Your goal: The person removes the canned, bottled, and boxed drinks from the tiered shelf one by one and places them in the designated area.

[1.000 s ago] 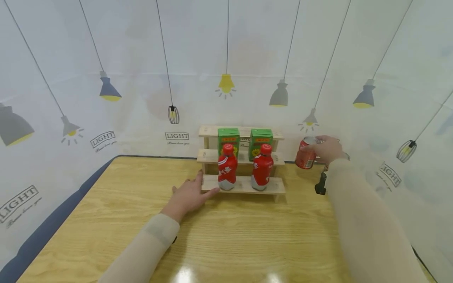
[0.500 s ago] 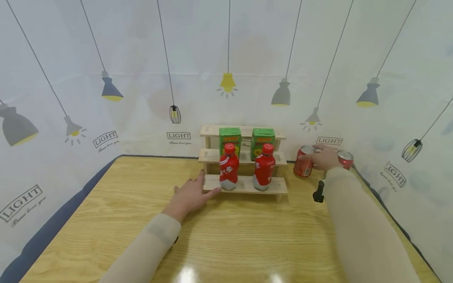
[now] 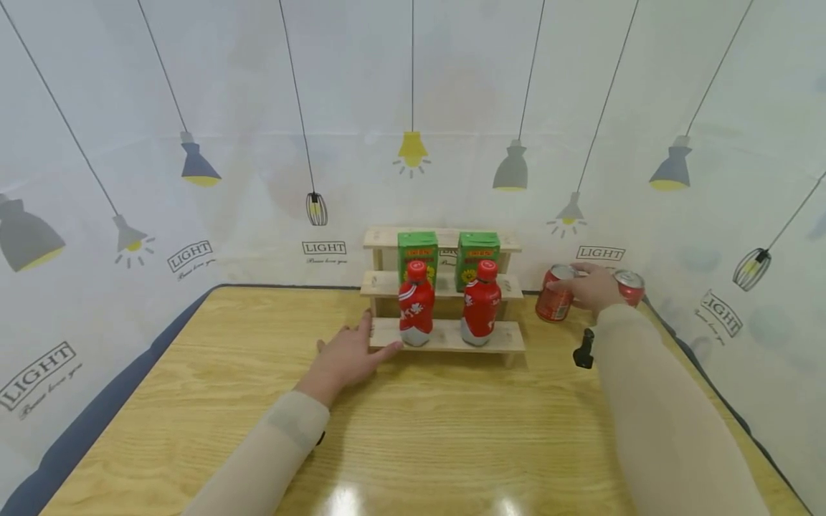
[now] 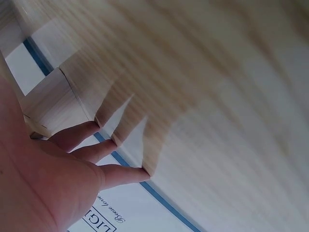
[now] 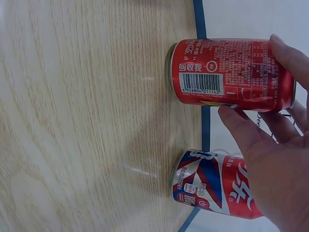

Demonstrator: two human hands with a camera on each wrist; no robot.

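My right hand point(image 3: 595, 289) grips a red cola can point(image 3: 553, 301) near its top, to the right of the wooden shelf. In the right wrist view this can point(image 5: 231, 72) stands upright, its base at the table, thumb and fingers on either side of its upper end. Close by is a second red cola can point(image 5: 212, 183), partly hidden behind the hand. My left hand point(image 3: 348, 355) rests with spread fingers at the lower left end of the three-tier wooden shelf point(image 3: 447, 335). Its fingertips touch the glossy wood table in the left wrist view.
Two red bottles point(image 3: 416, 308) stand on the bottom tier of the shelf. Behind them, two green drink cartons point(image 3: 477, 251) stand on the middle tier. A white cloth printed with lamps point(image 3: 258, 143) hangs behind the table point(image 3: 413, 430) and along its sides.
My right hand has lowered the cola can from above the table down to it, which brings the second can into view. The left hand has stayed at the shelf.
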